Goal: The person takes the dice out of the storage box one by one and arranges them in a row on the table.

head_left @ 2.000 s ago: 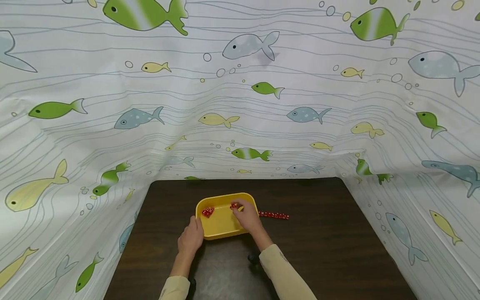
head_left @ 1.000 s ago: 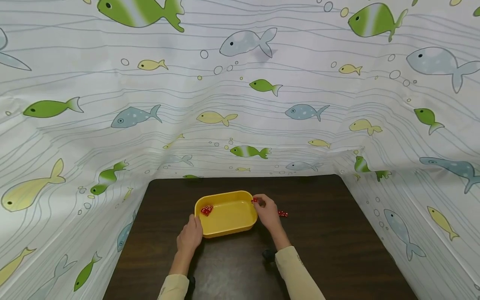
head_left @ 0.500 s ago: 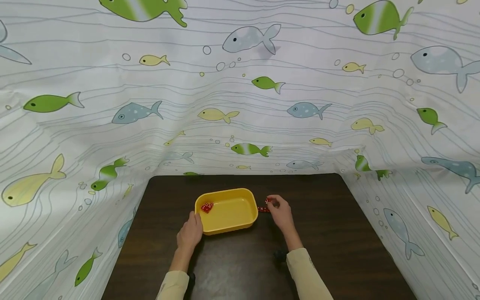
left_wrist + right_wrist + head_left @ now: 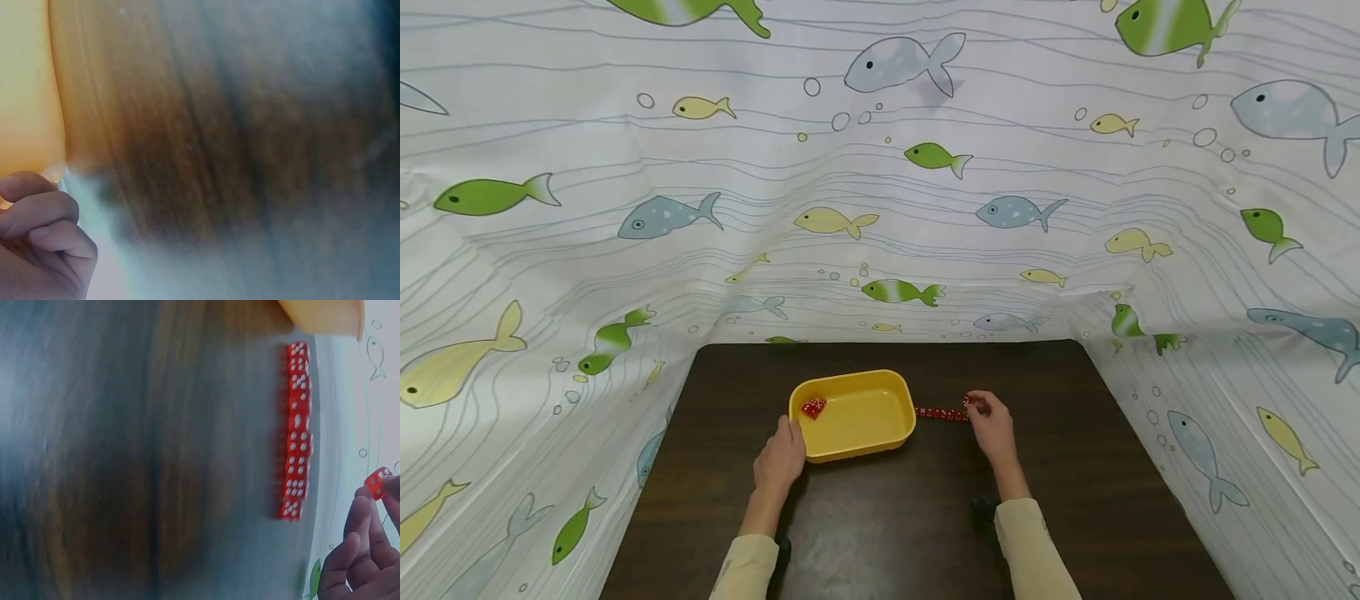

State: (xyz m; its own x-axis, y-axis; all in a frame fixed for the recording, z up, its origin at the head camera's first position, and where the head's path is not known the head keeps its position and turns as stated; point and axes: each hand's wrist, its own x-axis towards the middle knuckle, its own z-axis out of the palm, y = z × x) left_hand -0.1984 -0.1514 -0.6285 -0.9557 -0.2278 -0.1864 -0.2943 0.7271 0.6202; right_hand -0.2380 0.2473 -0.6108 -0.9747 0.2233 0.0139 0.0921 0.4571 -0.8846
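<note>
My left hand [image 4: 780,457] grips the near left side of a yellow tray [image 4: 857,421]; in the left wrist view, its curled fingers [image 4: 44,203] meet the tray's edge. Inside the tray, at the left, lies a small cluster of red dice [image 4: 813,407]. My right hand [image 4: 994,429] is at the far end of a straight row of red dice [image 4: 940,413] that runs right from the tray. Between thumb and fingertips it pinches one red die [image 4: 377,483] with white pips. In the right wrist view, this die is apart from the row's end.
Everything stands on a dark wood-grain table [image 4: 880,525]. A white fish-patterned sheet [image 4: 880,183] hangs behind the table and along both sides. The tray's right end sits close to the start of the dice row.
My right hand has moved from over the tray, past its right rim, to the row's right end, carrying a die. My left hand has stayed on the tray.
</note>
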